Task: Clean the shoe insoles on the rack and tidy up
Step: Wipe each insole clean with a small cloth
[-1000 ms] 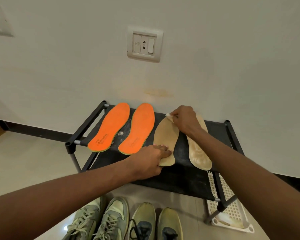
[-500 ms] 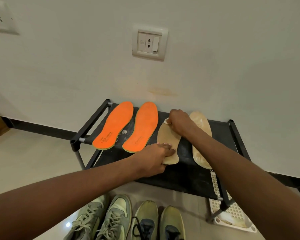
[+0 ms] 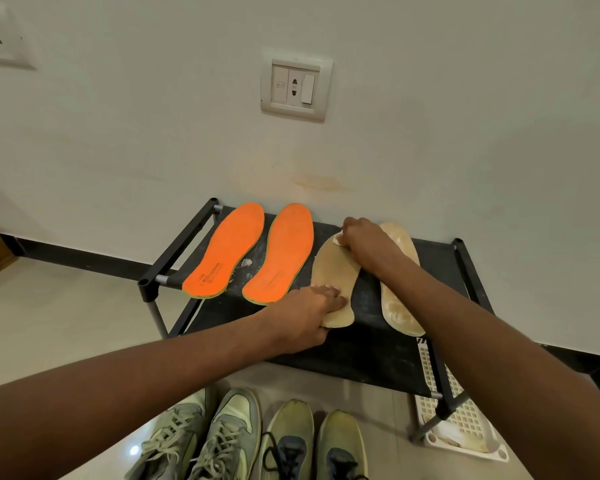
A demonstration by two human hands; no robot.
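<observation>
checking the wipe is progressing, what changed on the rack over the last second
The right hand, holding a white wipe, slid from the toe tip of the left tan insole a little toward its middle. The left hand stayed pressed on that insole's heel; the orange insoles and the other tan insole did not move.

Matt black cloth rack shelf (image 3: 368,344); glossy tile floor (image 3: 66,323).

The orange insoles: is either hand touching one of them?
No: both the left hand and right hand are on a tan insole; the orange insoles lie untouched.
</observation>
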